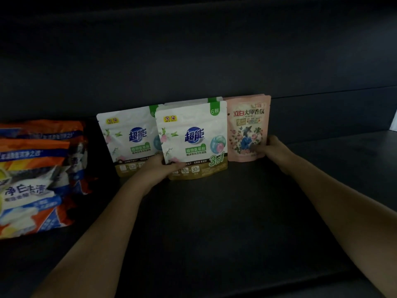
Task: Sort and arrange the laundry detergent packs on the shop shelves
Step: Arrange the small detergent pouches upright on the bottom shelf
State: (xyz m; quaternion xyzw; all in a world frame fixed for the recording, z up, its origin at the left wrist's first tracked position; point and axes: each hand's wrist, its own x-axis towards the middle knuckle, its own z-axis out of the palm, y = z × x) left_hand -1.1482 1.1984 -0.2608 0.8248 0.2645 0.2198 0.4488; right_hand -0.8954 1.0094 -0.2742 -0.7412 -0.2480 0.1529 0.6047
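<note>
Pink floral pack (248, 127) — dark shelf (214, 222)

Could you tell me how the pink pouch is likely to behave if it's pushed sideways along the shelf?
The pink pouch stands upright on a narrow base, so it probably tips rather than slides. It looks like thin flexible film, so likely floppy and light. The right hand grips its lower edge, which should steady it.

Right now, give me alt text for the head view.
Both hands reach into a dark shelf: the left hand grips the front white pouch, the right hand holds the pink pouch. Orange bags lie far left.
</note>
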